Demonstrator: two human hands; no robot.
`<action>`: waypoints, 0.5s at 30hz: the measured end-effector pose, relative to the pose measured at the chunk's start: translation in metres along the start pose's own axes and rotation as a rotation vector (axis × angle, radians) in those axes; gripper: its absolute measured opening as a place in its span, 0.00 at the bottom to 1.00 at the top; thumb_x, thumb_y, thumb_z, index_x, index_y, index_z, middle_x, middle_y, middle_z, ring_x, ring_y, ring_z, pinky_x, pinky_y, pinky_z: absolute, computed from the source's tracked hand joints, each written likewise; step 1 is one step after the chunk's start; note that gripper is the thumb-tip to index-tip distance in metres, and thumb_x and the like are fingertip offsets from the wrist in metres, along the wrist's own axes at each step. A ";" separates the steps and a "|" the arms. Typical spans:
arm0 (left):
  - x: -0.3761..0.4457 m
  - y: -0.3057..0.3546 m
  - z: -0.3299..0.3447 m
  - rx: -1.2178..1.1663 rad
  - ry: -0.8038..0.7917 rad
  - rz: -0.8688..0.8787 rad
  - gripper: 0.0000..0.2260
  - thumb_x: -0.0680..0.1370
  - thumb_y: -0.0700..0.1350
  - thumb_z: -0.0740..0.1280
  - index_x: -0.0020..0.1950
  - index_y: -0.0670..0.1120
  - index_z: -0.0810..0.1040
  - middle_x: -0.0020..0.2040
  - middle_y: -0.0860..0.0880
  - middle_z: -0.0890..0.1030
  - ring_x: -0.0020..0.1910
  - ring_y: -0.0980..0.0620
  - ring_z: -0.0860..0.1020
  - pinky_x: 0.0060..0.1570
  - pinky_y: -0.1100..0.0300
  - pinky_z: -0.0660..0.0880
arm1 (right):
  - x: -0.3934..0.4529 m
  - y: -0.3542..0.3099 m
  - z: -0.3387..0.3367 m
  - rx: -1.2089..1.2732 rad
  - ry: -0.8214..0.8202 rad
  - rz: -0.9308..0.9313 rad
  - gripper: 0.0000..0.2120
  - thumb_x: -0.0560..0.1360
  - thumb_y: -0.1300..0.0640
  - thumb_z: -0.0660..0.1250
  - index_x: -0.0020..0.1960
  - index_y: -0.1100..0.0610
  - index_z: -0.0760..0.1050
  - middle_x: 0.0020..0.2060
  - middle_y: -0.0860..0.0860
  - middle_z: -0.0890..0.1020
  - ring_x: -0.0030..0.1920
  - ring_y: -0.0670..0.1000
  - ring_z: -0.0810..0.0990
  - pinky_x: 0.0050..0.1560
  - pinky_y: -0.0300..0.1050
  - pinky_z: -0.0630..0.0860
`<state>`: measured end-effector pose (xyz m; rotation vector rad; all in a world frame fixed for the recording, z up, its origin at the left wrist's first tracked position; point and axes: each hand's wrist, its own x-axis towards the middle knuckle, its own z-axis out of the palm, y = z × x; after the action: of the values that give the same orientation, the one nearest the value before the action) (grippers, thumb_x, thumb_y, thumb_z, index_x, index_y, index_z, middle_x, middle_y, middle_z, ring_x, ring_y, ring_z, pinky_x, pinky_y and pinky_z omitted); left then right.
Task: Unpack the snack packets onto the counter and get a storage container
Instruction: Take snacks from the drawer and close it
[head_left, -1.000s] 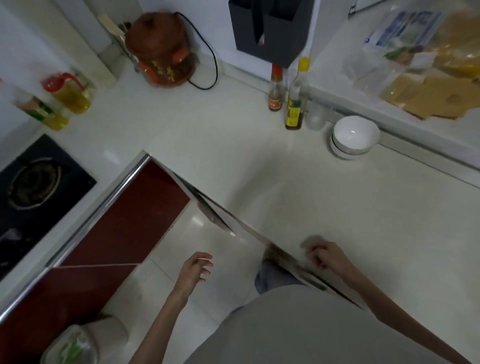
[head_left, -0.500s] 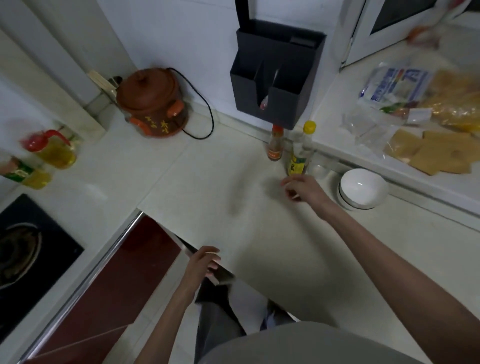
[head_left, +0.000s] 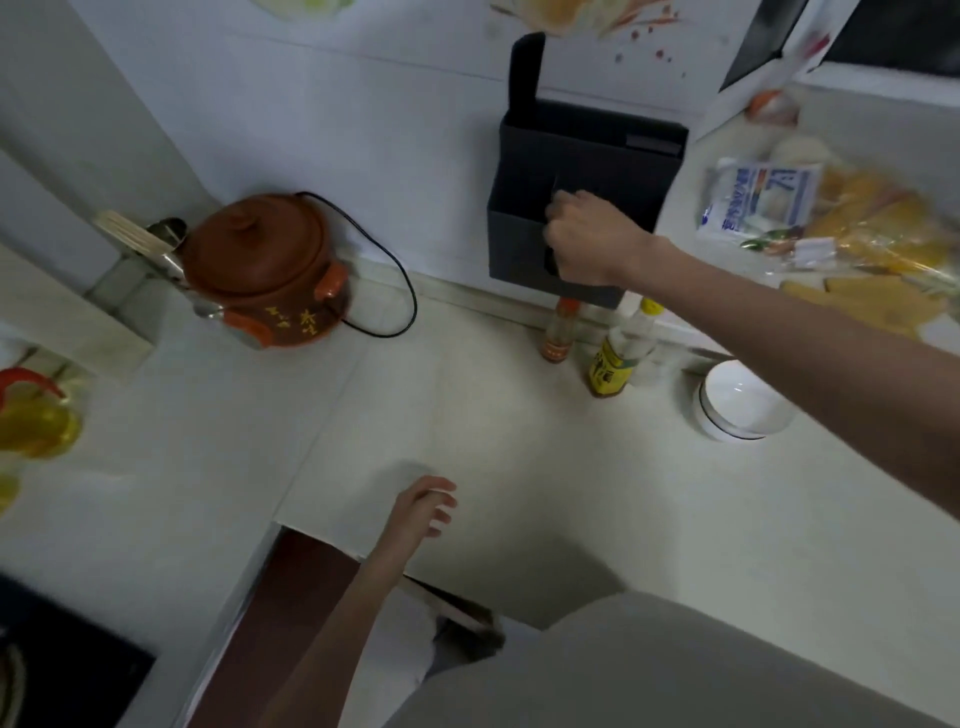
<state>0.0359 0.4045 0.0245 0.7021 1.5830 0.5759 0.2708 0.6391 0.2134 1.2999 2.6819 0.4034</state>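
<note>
Snack packets lie in a heap on the raised ledge at the right: a blue-and-white packet (head_left: 763, 200), yellow bags (head_left: 883, 228) and flat tan pieces (head_left: 872, 304). My right hand (head_left: 587, 239) reaches across to the black wall-mounted holder (head_left: 613, 156). Its fingers are curled at the holder's front around something dark that I cannot make out. My left hand (head_left: 426, 506) hovers with loose fingers just above the pale counter (head_left: 519, 441), near its front edge, holding nothing.
A brown clay pot (head_left: 265, 275) with a black cord stands at the back left. Two sauce bottles (head_left: 621, 353) and stacked white bowls (head_left: 743, 405) sit under the holder. A yellow oil jug (head_left: 36, 415) and a black hob (head_left: 52, 675) are at the left.
My right hand rose from the counter edge, past the bottles, up to the black holder and curled there. My left hand came up from below the counter to its edge. The view tilted upward.
</note>
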 end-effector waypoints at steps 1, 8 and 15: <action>0.005 0.002 -0.007 0.011 -0.010 0.007 0.09 0.79 0.35 0.61 0.46 0.46 0.78 0.39 0.47 0.80 0.33 0.51 0.77 0.33 0.62 0.70 | 0.003 -0.001 0.000 -0.046 -0.037 0.002 0.11 0.71 0.60 0.61 0.44 0.64 0.79 0.45 0.60 0.81 0.50 0.59 0.75 0.54 0.51 0.68; 0.035 -0.001 -0.042 0.123 -0.099 -0.016 0.10 0.79 0.35 0.60 0.45 0.47 0.78 0.38 0.49 0.81 0.32 0.53 0.77 0.32 0.62 0.70 | -0.003 -0.008 0.011 -0.427 -0.369 -0.001 0.18 0.77 0.49 0.56 0.60 0.57 0.76 0.58 0.55 0.79 0.62 0.57 0.71 0.68 0.53 0.62; 0.043 0.000 -0.059 0.182 -0.179 0.000 0.11 0.79 0.35 0.59 0.45 0.47 0.78 0.38 0.49 0.81 0.31 0.54 0.76 0.31 0.62 0.70 | 0.001 -0.024 0.008 -0.540 -0.367 0.010 0.13 0.78 0.56 0.58 0.59 0.56 0.76 0.56 0.56 0.79 0.57 0.57 0.73 0.59 0.49 0.67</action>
<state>-0.0256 0.4371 0.0022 0.8658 1.4790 0.3601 0.2540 0.6273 0.1984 1.0927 2.0663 0.7438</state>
